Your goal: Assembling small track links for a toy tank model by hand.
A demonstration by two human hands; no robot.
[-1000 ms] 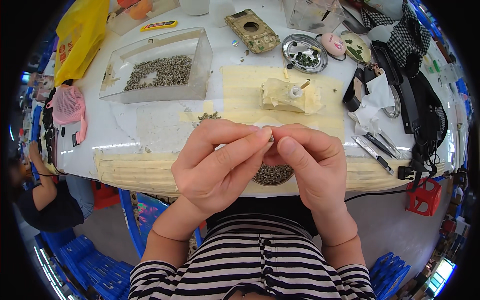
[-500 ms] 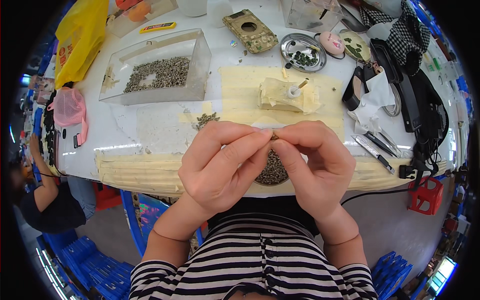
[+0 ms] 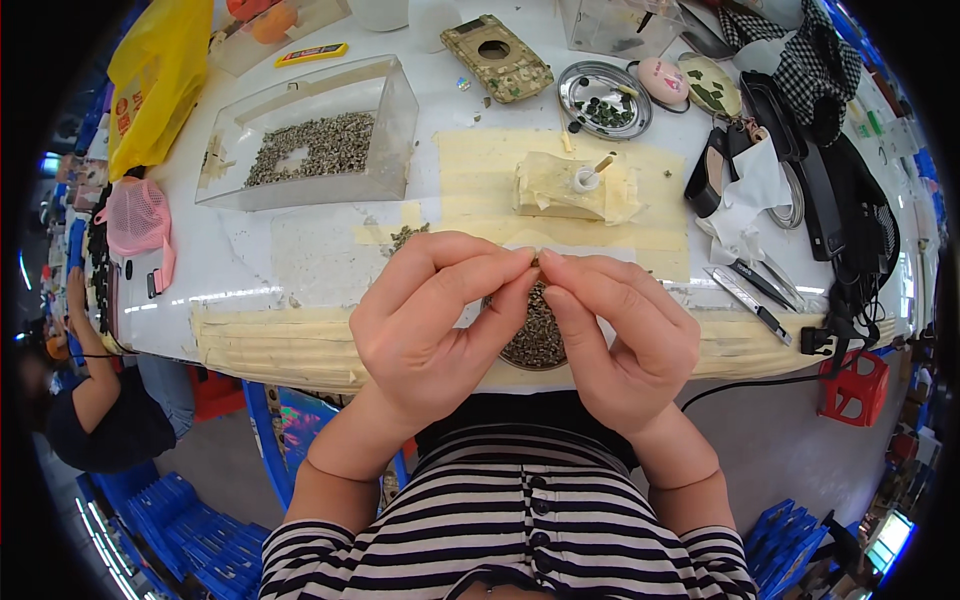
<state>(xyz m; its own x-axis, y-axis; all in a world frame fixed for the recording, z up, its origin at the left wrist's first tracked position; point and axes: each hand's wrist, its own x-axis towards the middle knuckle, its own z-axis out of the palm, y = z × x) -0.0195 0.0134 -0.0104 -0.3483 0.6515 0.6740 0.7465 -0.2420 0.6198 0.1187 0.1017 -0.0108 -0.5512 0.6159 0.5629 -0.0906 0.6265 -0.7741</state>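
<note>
Hands meet at the centre of the frame, seen from above, over the near edge of a white worktop (image 3: 300,270). Left hand (image 3: 430,320) and right hand (image 3: 620,335) both curl nearly closed, thumb and forefinger tips pressed together, pinching one tiny dark piece (image 3: 537,262) between them; it is too small to make out its shape. Directly beneath the fingertips, partly hidden by both hands, sits a round dish of small grey-green pieces (image 3: 537,335), at the worktop's front edge.

Strips of pale yellow tape (image 3: 480,170) cover the worktop's middle, and on them, just above the hands in the frame, lies a crumpled wad of the same tape holding a small white cap with a stick in it (image 3: 588,178). In the upper left stands a clear plastic box (image 3: 310,140) with more grey-green pieces spread across its floor. A yellow bag (image 3: 155,80) lies at the far upper left, and a pink mesh item (image 3: 135,215) rests at the left edge. Toward the upper right are a round metal tray of dark pieces (image 3: 603,98), a camouflage-patterned case (image 3: 497,57), black tools and white tissue (image 3: 755,190). A striped shirt (image 3: 500,530) fills the bottom centre. Another person's arm (image 3: 95,390) shows at lower left.
</note>
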